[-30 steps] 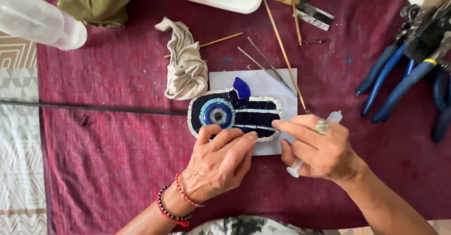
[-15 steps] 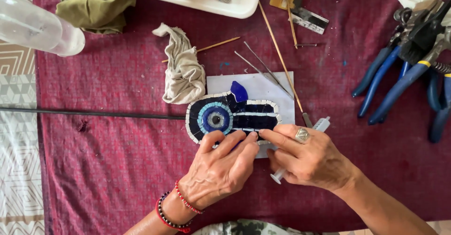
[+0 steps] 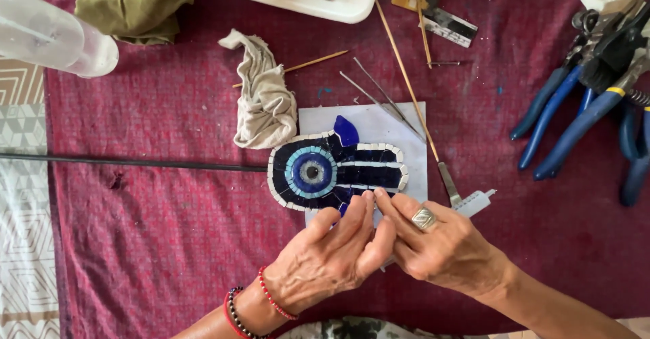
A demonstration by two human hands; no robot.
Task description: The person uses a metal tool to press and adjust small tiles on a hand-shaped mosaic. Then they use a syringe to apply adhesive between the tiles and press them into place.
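Hands meet at the near edge of the mosaic (image 3: 336,171), fingertips touching its lower border. The left hand (image 3: 332,254) lies palm down, fingers straight and together, gripping nothing; beaded bracelets (image 3: 254,306) ring its wrist. The right hand (image 3: 437,247), wearing a ring (image 3: 424,218), has its fingers curled around a pale tool (image 3: 474,202), which sticks out to its right. The mosaic, dark blue with an eye motif and a white border, rests on a white sheet (image 3: 406,125) at the middle of the red cloth (image 3: 169,230). A crumpled rag (image 3: 265,98) sits to its left, blue pliers (image 3: 575,119) far right, a white tray (image 3: 318,0) beyond, and thin sticks (image 3: 406,78) between.
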